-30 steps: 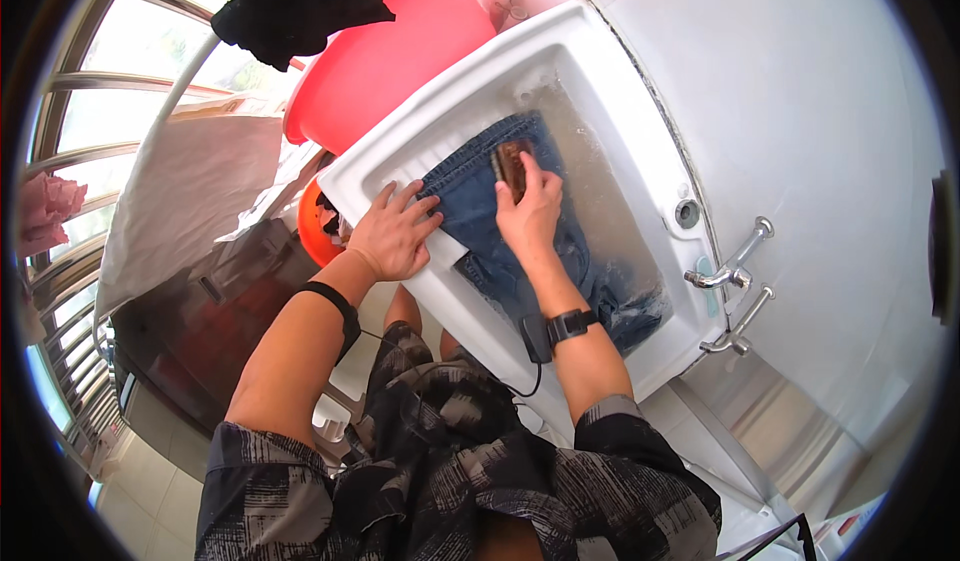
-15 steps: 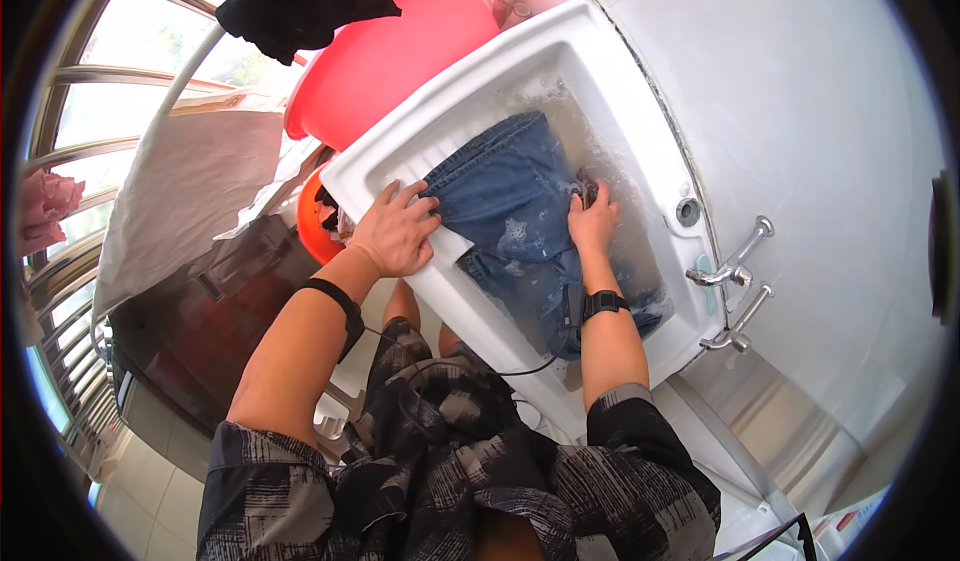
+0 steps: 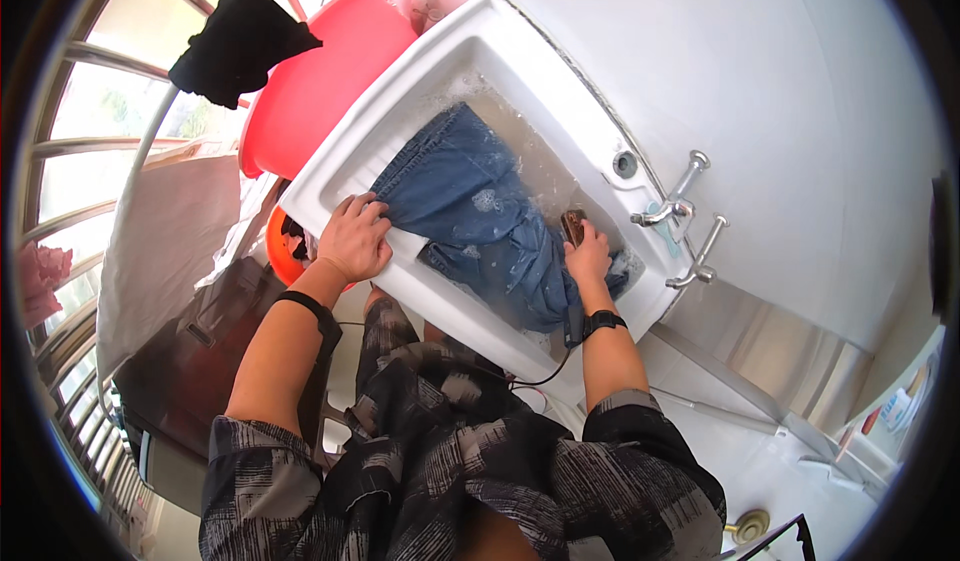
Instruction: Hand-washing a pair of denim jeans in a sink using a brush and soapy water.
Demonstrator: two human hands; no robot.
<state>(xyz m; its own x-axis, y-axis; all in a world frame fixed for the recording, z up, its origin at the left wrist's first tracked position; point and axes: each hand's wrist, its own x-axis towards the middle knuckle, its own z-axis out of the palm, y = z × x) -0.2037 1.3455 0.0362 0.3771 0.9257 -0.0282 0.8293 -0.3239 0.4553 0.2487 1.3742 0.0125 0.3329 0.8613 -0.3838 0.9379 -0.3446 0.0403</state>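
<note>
A pair of blue jeans (image 3: pixel 460 186) lies partly in cloudy, sudsy water in a white laundry sink (image 3: pixel 330 179), its waistband spread over the ribbed washboard slope. My left hand (image 3: pixel 354 238) grips the near corner of the waistband at the sink's left rim, its fingers bent over the cloth. In my right hand (image 3: pixel 590 256) is a brown scrub brush (image 3: pixel 573 225), held over the right part of the jeans near the water. Its bristles are hidden. A patch of foam (image 3: pixel 487 200) sits on the denim. The lower legs of the jeans bunch up beside my right wrist.
Two metal taps (image 3: pixel 672 209) reach from the right wall over the sink's end. Behind the sink stands a large pink basin (image 3: pixel 315 71), and an orange bucket (image 3: pixel 284 251) holds clothes at the left. Black cloth (image 3: pixel 240 43) hangs at upper left.
My right hand has moved with the brush along the jeans toward the tap end, and the brush now shows more plainly. My left hand keeps its hold on the waistband. The whole view has shifted.
</note>
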